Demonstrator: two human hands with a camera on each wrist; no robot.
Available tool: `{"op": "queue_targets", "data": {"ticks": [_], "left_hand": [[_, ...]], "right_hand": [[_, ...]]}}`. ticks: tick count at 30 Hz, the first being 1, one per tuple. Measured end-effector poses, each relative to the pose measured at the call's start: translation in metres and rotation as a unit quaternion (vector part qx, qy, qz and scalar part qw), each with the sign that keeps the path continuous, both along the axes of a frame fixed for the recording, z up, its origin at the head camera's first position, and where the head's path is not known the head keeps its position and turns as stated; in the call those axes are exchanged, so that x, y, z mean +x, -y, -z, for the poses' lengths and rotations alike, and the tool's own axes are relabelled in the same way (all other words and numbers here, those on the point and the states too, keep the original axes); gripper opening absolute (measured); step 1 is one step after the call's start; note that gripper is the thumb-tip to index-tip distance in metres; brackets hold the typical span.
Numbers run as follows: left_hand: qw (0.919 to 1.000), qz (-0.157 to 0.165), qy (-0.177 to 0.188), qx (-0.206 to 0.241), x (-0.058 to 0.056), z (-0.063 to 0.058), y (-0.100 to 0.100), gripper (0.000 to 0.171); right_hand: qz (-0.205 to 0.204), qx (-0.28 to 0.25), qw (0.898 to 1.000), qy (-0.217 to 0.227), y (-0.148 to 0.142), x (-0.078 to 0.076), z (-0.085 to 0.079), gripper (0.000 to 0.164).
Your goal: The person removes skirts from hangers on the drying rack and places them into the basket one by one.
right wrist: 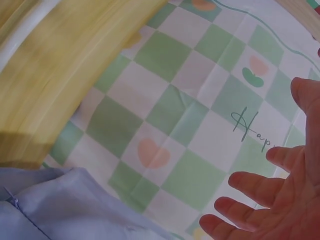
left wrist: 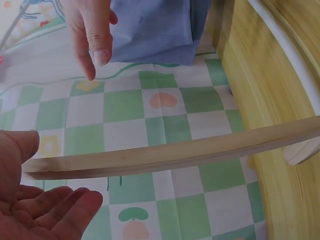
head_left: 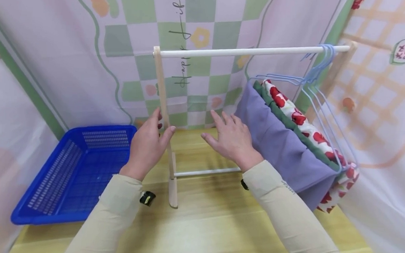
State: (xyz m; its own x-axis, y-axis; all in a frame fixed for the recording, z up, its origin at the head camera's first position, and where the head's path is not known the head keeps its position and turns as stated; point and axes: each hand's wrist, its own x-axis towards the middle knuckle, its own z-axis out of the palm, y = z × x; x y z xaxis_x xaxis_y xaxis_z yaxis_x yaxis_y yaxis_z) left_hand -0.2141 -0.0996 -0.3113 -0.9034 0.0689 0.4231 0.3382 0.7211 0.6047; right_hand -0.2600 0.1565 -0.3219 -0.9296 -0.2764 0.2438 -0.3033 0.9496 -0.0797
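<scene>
My left hand [head_left: 149, 144] is beside the left wooden post [head_left: 161, 82] of a clothes rack, its thumb and loosely spread fingers on either side. In the left wrist view the fingers [left wrist: 75, 212] do not close round the post; whether the palm touches it I cannot tell. With fingers apart, my right hand [head_left: 232, 140] hovers inside the rack and holds nothing. To its right hang a lavender garment [head_left: 274, 134], a dark green one [head_left: 285, 121] and a white one with red flowers [head_left: 305, 124]. They are on light blue hangers [head_left: 317, 69] bunched at the rail's right end.
A white rail [head_left: 244, 52] tops the rack, and a lower white bar [head_left: 207, 172] runs near the wooden table [head_left: 200, 229]. Left of the rack stands a blue plastic basket [head_left: 46, 219]. Printed cloth [head_left: 201, 12] hangs behind and at both sides.
</scene>
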Motion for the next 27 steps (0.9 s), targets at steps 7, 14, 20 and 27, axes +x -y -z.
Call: {"op": "queue_targets", "data": {"ticks": [7,14,20,27], "left_hand": [[0.9999,-0.001,-0.01,0.01,-0.002,0.001,-0.003,0.055],[0.9996,-0.008,-0.024,0.014,-0.002,0.001,-0.005,0.047],[0.9993,-0.018,-0.023,0.024,-0.003,0.003,-0.005,0.047],[0.9983,-0.018,-0.04,0.038,-0.004,0.006,-0.006,0.04]], "right_hand": [[0.002,-0.015,1.0,-0.014,-0.006,0.001,-0.007,0.083],[0.004,-0.02,0.999,-0.038,-0.011,0.001,-0.015,0.082],[0.01,-0.017,0.997,-0.069,-0.015,0.0,-0.022,0.077],[0.033,-0.025,0.995,-0.095,-0.022,0.0,-0.036,0.075]]}}
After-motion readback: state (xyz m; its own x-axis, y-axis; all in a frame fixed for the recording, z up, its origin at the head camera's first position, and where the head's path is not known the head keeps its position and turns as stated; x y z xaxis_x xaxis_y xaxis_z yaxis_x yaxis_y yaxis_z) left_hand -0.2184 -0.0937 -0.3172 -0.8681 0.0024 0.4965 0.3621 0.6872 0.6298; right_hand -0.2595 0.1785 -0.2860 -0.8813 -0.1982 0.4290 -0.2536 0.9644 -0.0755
